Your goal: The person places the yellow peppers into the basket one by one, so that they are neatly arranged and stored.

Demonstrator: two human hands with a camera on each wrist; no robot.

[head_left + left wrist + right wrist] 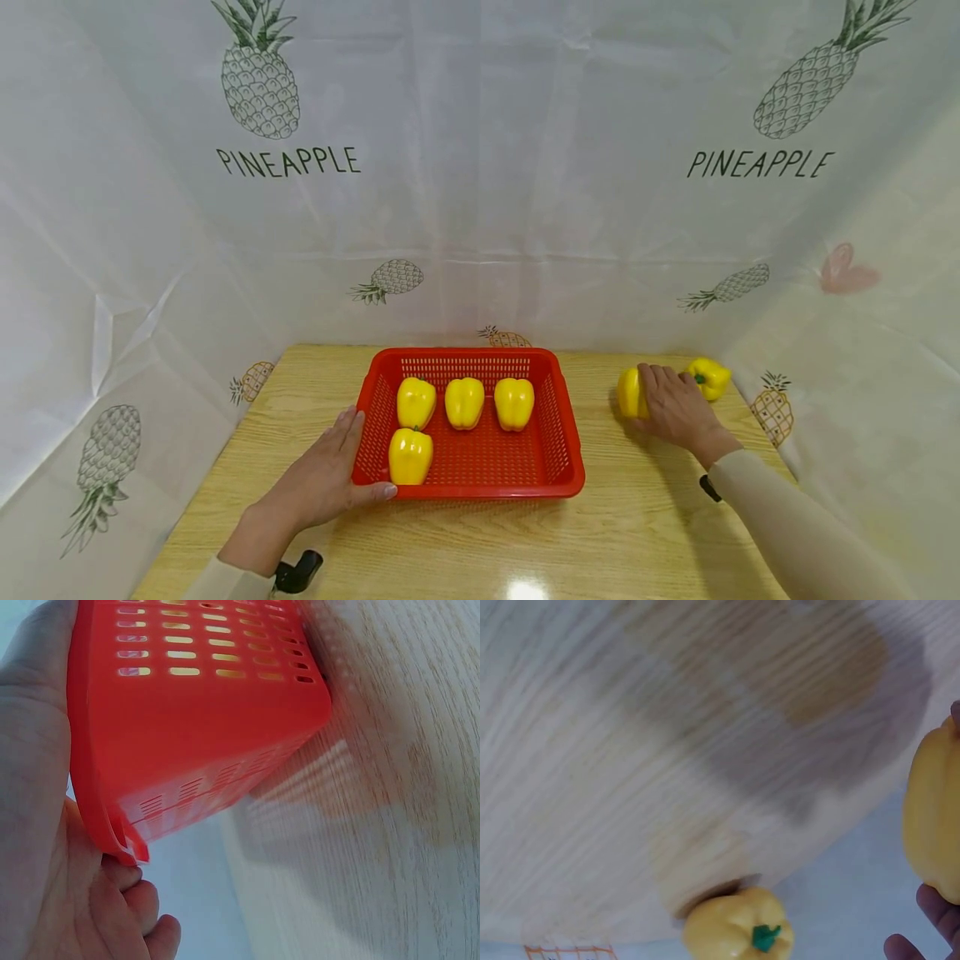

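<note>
Red plastic catches my eye first: a basket (487, 491) low in the middle of the head view, sitting on the wooden table (450, 550). Four yellow peppers stand inside, three along the back and one front pepper (410, 457) near the lower-left corner. The person's left hand (322, 475) grips that corner, thumb over the near rim; the left wrist view shows other fingers curled beneath the edge. At the right of the frame, the right hand (678, 410) grasps a held pepper (632, 393) between fingertips, though I cannot tell whether it is clear of the wood. Just behind that hand lies a spare pepper (708, 379), green stem showing, close to the table's right edge.

That spare one worries me most: a backward brush of the knuckles could send it rolling over the edge. The held pepper looks smooth and glossy, so a light fingertip grip might let it slip. Carried leftward too low, it could clip the basket's right wall and be knocked loose. Pressing hard on the lower-left corner could slide or tilt the basket, and the front pepper, close against its neighbour, might topple both.
</note>
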